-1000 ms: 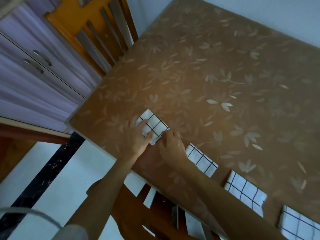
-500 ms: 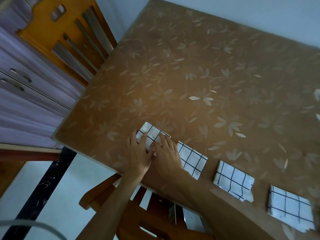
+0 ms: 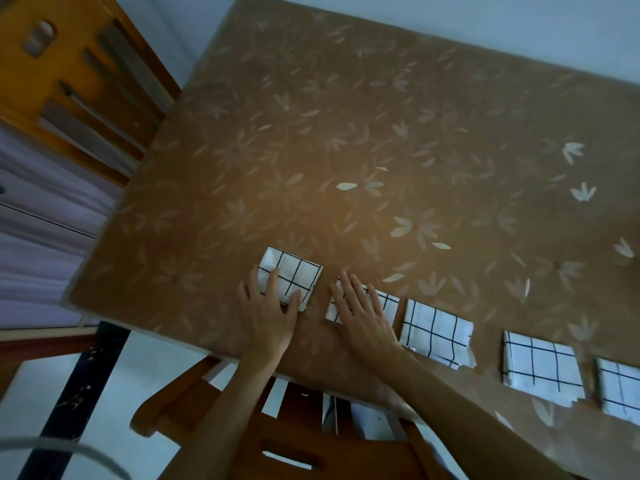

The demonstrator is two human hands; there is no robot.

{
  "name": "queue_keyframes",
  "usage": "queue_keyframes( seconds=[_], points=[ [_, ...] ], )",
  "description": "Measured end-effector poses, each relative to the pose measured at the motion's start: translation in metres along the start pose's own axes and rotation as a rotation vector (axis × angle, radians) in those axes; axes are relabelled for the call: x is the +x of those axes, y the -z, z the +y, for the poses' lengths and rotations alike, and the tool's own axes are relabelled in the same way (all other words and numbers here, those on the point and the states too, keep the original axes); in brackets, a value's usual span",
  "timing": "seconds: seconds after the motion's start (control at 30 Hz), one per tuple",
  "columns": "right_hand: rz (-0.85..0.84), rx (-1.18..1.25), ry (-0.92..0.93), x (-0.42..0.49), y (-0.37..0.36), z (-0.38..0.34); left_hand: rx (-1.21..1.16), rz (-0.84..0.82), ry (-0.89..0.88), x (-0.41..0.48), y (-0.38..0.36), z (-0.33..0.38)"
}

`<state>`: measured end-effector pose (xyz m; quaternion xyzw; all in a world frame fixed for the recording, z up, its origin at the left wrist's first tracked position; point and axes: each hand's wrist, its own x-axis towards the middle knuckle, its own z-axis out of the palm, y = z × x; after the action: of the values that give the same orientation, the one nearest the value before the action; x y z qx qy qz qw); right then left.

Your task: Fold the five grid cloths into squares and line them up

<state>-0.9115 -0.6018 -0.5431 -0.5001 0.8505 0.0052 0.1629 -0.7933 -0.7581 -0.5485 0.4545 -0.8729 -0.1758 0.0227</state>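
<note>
Several white cloths with a black grid lie folded into squares in a row along the near edge of the brown table (image 3: pixel 363 133). My left hand (image 3: pixel 270 313) rests with straight fingers on the leftmost cloth (image 3: pixel 298 271). My right hand (image 3: pixel 360 306) lies flat on the second cloth (image 3: pixel 388 303) and covers most of it. To the right follow a third cloth (image 3: pixel 436 330), a fourth cloth (image 3: pixel 540 365) and a fifth cloth (image 3: pixel 620 389), cut off by the frame's right edge.
A wooden chair (image 3: pixel 242 431) stands under the table's near edge below my arms. Another orange chair (image 3: pixel 79 77) stands at the table's left side, before pale cabinet doors (image 3: pixel 38 216). A wall runs behind the table.
My right hand left the leftmost cloth and now lies flat on the second one. The view swung right, showing the fourth and fifth cloths. My left hand stays on the leftmost cloth.
</note>
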Motion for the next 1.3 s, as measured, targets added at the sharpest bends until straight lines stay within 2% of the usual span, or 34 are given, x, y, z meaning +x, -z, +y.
queue_keyframes(
  seconds=[0.3, 0.4, 0.5, 0.63, 0.7, 0.77, 0.83, 0.9, 1.07, 1.3],
  points=[
    [0.007, -0.024, 0.043, -0.003, 0.000, 0.010, 0.023, 0.003, 0.002, -0.007, 0.002, 0.011],
    [0.019, 0.047, 0.005, -0.015, 0.005, 0.017, -0.010, 0.031, -0.112, -0.014, 0.004, 0.022],
    [0.110, 0.208, -0.135, -0.044, 0.010, 0.040, -0.028, 0.014, -0.386, -0.033, 0.000, 0.049],
    [0.251, 0.248, -0.412, -0.102, 0.012, 0.094, -0.041, -0.132, -0.699, -0.070, -0.018, 0.102],
    [0.259, 0.248, -0.614, -0.132, 0.011, 0.126, -0.028, -0.161, -0.817, -0.082, -0.032, 0.126],
    [0.192, 0.268, -0.841, -0.160, 0.006, 0.155, -0.009, -0.194, -0.886, -0.091, -0.044, 0.147],
    [0.062, 0.279, -0.986, -0.179, -0.001, 0.177, 0.027, -0.230, -0.917, -0.095, -0.055, 0.164],
    [-0.004, 0.338, -1.030, -0.187, -0.006, 0.186, 0.067, -0.287, -0.903, -0.097, -0.063, 0.174],
    [0.001, 0.336, -0.950, -0.178, -0.006, 0.166, 0.135, -0.332, -0.908, -0.102, -0.076, 0.183],
    [0.024, 0.355, -0.996, -0.183, -0.011, 0.170, 0.153, -0.323, -0.894, -0.108, -0.083, 0.198]
  ],
)
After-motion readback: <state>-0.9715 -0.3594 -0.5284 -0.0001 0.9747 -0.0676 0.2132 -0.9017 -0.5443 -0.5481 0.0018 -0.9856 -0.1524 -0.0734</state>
